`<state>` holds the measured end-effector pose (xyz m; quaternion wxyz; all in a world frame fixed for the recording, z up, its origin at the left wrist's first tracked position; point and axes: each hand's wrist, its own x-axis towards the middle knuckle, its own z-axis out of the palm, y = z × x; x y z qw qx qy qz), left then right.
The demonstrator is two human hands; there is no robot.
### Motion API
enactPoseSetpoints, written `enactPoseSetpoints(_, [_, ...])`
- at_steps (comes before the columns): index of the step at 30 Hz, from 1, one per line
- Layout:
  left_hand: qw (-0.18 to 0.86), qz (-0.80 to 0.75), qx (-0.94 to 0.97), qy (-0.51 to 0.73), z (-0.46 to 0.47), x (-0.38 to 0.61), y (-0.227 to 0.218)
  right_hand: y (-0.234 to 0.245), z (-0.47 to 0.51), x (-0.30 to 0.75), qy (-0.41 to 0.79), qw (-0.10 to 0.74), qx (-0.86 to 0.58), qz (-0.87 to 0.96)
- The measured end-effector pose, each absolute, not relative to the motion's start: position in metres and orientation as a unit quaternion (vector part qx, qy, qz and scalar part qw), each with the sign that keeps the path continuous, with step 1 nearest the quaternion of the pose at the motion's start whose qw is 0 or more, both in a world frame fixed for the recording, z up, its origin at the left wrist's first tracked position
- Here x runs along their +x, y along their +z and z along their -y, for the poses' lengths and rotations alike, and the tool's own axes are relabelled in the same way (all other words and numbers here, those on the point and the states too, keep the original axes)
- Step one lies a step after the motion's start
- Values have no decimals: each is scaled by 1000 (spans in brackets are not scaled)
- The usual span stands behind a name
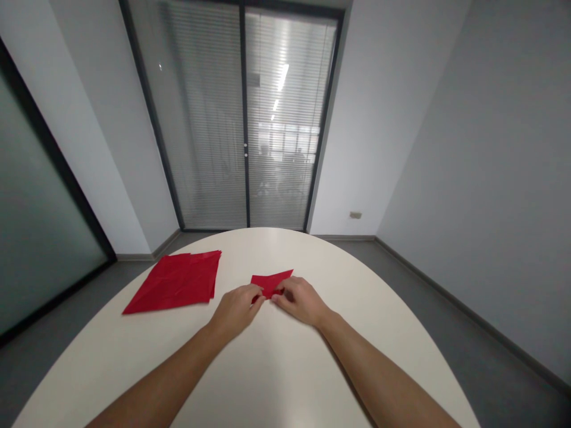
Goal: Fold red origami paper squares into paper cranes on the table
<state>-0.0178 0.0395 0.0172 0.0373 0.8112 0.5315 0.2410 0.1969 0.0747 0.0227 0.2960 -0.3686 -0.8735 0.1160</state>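
A small piece of red paper (270,282), seemingly folded, lies near the middle of the table between my two hands. My left hand (238,306) pinches its near left edge between thumb and fingers. On the near right edge, the thumb and fingers of my right hand (301,300) are closed in the same way. The fingertips are close together, and they hide the paper's near corners. To the left of my left hand rests a stack of larger red sheets (178,282), their edges slightly out of line.
The round cream table (276,368) has a curved edge on both sides and at the back. Beyond it stand a glass partition (209,119) with blinds and a white wall (379,119) with a socket (355,214). A frosted glass panel (40,208) is at the left.
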Motion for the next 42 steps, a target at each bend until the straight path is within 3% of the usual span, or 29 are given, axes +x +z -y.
enactPoseSetpoints(9, [50, -539, 792, 283, -47, -20, 7, 13, -83, 196, 118, 303, -425, 845])
enactPoseSetpoints(14, [41, -518, 816, 252, -48, -19, 6, 14, -78, 188, 61, 292, -409, 863])
enactPoseSetpoints(20, [37, -516, 823, 236, -47, -18, 7, 18, -63, 178, 68, 226, -349, 907])
enactPoseSetpoints(26, [56, -485, 858, 161, -36, -19, 9, 11, -60, 176, 104, 142, -431, 885])
enactPoseSetpoints(35, [32, -449, 885, 122, -16, -4, 30, 12, -68, 186, 135, 92, -455, 876])
enactPoseSetpoints(42, [52, -455, 857, 236, -23, -5, 23, 15, -67, 189, 144, 105, -448, 876])
